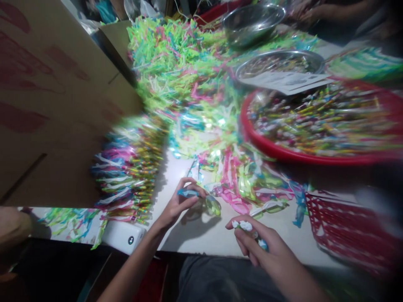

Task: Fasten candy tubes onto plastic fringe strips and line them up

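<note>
Two hands working at the tabletop (195,237) here, and both are full! The left hand (178,205) has its fingers (189,182) curled around one blue plastic strip (188,193), with a single green cellophane tuft (213,205) just beside it. Over on the right, the right hand (267,247) is clenched on one white-and-blue wrapped stick (248,230). Beyond them, a huge heap of shredded neon plastic (185,71) sprawls across the middle, and a bank of fringed sticks (129,172) runs down the left, far too many to count. One round red tray (267,147) sits packed with more sticks. Behind it, two steel bowls (253,23), one sheet of paper (288,82). Also in the frame: one red mesh basket (346,235), one white power bank (123,237), one cardboard box (53,92), and a co-worker's two hands (304,10) at the top!
</note>
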